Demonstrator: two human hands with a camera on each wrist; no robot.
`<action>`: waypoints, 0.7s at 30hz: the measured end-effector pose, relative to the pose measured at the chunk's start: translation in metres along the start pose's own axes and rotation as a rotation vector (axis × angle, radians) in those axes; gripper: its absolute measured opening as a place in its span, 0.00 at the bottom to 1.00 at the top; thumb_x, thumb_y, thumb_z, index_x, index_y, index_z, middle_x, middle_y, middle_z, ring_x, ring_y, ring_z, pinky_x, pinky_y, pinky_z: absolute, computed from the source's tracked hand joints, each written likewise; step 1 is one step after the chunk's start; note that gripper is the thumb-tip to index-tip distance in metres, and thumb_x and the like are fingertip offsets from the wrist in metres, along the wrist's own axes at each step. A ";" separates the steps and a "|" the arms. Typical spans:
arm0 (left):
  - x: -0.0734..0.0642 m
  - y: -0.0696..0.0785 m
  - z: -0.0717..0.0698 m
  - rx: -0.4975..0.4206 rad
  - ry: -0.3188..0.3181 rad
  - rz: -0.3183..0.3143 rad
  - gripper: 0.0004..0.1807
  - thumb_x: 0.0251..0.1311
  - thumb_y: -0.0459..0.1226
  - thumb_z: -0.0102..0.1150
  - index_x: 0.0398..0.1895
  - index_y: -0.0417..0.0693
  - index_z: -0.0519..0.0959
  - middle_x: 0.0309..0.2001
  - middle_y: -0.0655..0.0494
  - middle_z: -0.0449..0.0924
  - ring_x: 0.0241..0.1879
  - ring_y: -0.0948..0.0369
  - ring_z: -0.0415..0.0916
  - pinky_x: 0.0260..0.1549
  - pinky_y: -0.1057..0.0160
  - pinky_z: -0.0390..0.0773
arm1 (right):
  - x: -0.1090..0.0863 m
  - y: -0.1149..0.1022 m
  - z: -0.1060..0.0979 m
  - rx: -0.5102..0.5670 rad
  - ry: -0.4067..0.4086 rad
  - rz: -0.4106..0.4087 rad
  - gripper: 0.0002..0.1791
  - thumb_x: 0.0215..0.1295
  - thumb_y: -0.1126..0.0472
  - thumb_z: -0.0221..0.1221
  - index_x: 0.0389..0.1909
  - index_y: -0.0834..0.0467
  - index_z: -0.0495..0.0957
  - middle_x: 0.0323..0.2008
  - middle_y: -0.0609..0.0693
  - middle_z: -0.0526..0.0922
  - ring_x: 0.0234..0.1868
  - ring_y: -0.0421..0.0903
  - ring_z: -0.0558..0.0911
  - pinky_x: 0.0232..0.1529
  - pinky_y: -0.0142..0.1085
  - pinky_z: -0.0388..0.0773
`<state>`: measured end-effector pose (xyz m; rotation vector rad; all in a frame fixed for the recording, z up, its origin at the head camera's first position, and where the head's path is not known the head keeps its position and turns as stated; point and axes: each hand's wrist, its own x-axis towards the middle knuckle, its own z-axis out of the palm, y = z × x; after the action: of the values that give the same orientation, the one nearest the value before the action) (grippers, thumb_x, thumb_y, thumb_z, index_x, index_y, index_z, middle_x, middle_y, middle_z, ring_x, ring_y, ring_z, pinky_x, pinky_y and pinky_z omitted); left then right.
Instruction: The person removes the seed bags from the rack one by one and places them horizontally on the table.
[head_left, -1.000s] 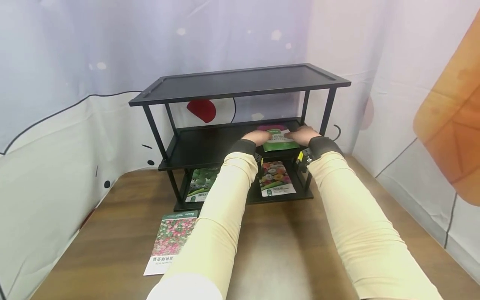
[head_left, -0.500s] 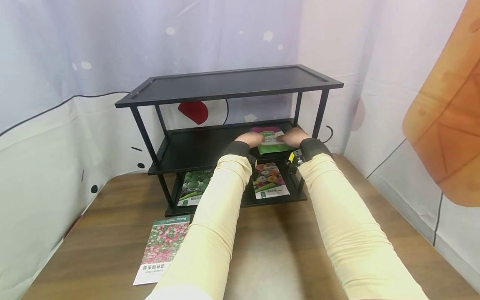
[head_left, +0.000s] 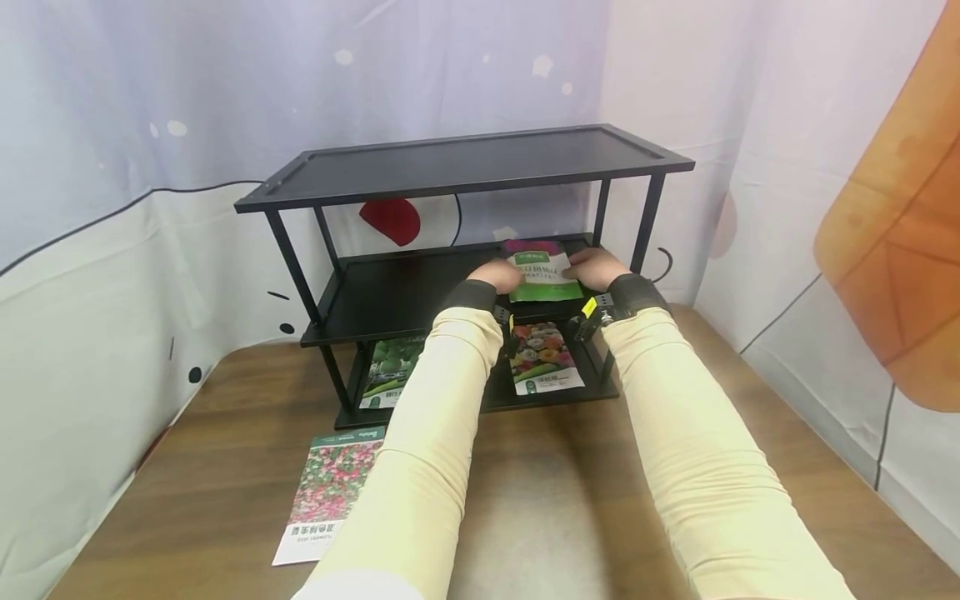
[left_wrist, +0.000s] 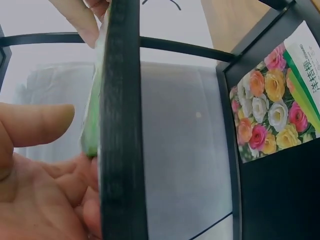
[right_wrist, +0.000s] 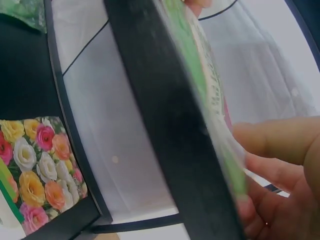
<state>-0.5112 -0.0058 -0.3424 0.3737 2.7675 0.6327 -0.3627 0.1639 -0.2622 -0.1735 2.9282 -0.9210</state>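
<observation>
On the middle tier of a black rack (head_left: 405, 283) lies a seed packet (head_left: 543, 287), green and white with a magenta top end. My left hand (head_left: 497, 275) is at its left edge; the left wrist view shows the thumb (left_wrist: 40, 122) raised apart from it, with the other fingers against the packet's side. At the right edge, my right hand (head_left: 597, 270) holds the packet, thumb tip (right_wrist: 250, 137) on its face and fingers curled at the border. The shelf's front bar (left_wrist: 120, 120) hides part of the packet in both wrist views.
Below, on the bottom tier, lie a packet with colourful roses-like flowers (head_left: 546, 358) and a green packet (head_left: 390, 371). A pink-flower seed packet (head_left: 330, 492) lies on the wooden table (head_left: 195, 500), front left. The rack's top panel (head_left: 465, 167) overhangs both hands.
My hands have drawn apart to the packet's two sides, baring more of its face. The left thumb has come off it. The head view has shifted slightly.
</observation>
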 end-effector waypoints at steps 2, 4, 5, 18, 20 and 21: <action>0.001 -0.003 0.000 -0.005 0.023 -0.003 0.18 0.65 0.47 0.44 0.36 0.46 0.80 0.19 0.58 0.64 0.14 0.62 0.55 0.22 0.61 0.64 | -0.001 0.000 0.001 0.036 0.020 -0.002 0.27 0.67 0.60 0.49 0.61 0.74 0.61 0.60 0.69 0.63 0.61 0.61 0.63 0.61 0.48 0.57; 0.004 -0.005 0.002 -0.010 0.067 0.002 0.18 0.64 0.47 0.45 0.29 0.45 0.80 0.15 0.58 0.62 0.11 0.62 0.56 0.18 0.62 0.63 | -0.002 0.000 0.001 0.056 0.040 0.008 0.27 0.66 0.61 0.50 0.61 0.74 0.61 0.60 0.69 0.64 0.60 0.61 0.64 0.61 0.47 0.59; 0.003 -0.005 0.002 -0.024 0.085 0.002 0.19 0.63 0.48 0.47 0.26 0.45 0.80 0.14 0.58 0.62 0.12 0.62 0.57 0.17 0.62 0.63 | -0.002 0.000 0.001 0.056 0.051 0.016 0.27 0.66 0.60 0.50 0.61 0.74 0.61 0.60 0.68 0.64 0.60 0.61 0.65 0.60 0.47 0.59; -0.044 0.017 0.002 -0.455 0.173 0.001 0.08 0.56 0.36 0.57 0.35 0.43 0.82 0.15 0.55 0.69 0.13 0.61 0.62 0.16 0.64 0.63 | -0.008 0.002 0.002 0.100 0.104 0.105 0.28 0.64 0.57 0.53 0.59 0.72 0.65 0.59 0.67 0.68 0.58 0.59 0.68 0.58 0.43 0.62; -0.060 0.023 -0.001 -0.508 0.185 0.022 0.08 0.54 0.32 0.54 0.34 0.39 0.81 0.14 0.53 0.66 0.12 0.61 0.58 0.15 0.65 0.60 | -0.009 0.003 0.002 0.093 0.110 0.101 0.29 0.65 0.56 0.53 0.59 0.72 0.65 0.59 0.67 0.68 0.59 0.60 0.67 0.59 0.44 0.62; -0.056 0.022 -0.001 -0.503 0.191 0.015 0.09 0.55 0.33 0.52 0.35 0.39 0.81 0.15 0.53 0.67 0.13 0.61 0.59 0.16 0.65 0.61 | -0.009 0.003 0.002 0.087 0.114 0.097 0.29 0.65 0.55 0.53 0.59 0.73 0.65 0.59 0.67 0.68 0.59 0.60 0.67 0.59 0.44 0.61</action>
<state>-0.4551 -0.0043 -0.3200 0.2301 2.6436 1.3871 -0.3544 0.1667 -0.2653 0.0265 2.9601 -1.0739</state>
